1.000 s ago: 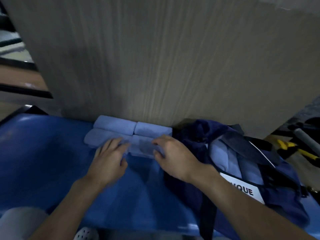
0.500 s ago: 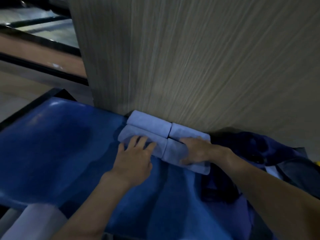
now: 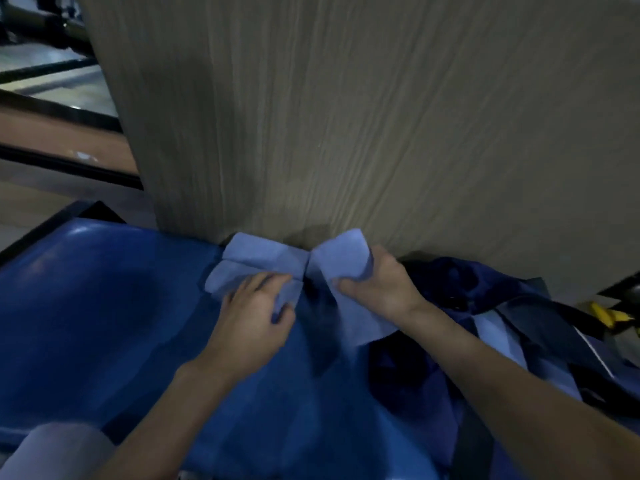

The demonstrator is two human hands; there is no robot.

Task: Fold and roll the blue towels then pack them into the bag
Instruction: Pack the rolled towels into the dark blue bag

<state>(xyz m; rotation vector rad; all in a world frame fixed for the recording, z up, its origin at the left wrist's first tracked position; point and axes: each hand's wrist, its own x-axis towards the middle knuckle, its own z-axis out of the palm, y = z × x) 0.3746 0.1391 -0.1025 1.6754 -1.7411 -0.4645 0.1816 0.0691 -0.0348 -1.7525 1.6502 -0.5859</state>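
Several light blue rolled towels lie on the blue surface (image 3: 104, 306) against the wooden panel. My right hand (image 3: 377, 289) grips the right-hand rolled towels (image 3: 341, 258) and has them tilted up off the surface, a loose flap hanging below my wrist. My left hand (image 3: 256, 313) rests on the front left rolled towel (image 3: 228, 278), fingers curled over its near edge. Another rolled towel (image 3: 256, 251) lies just behind it. The dark navy bag (image 3: 485, 296) lies open at the right, with pale blue towels (image 3: 498, 337) inside.
A tall wood-grain panel (image 3: 346, 116) stands right behind the towels. A pale roll (image 3: 59, 452) sits at the bottom left corner. Yellow-handled tools (image 3: 609, 315) lie beyond the bag at the far right. Floor and dark rails show at the upper left.
My right hand has closed round the right-hand towels and raised them off the surface toward the bag side. My left hand stays on the front left towel.
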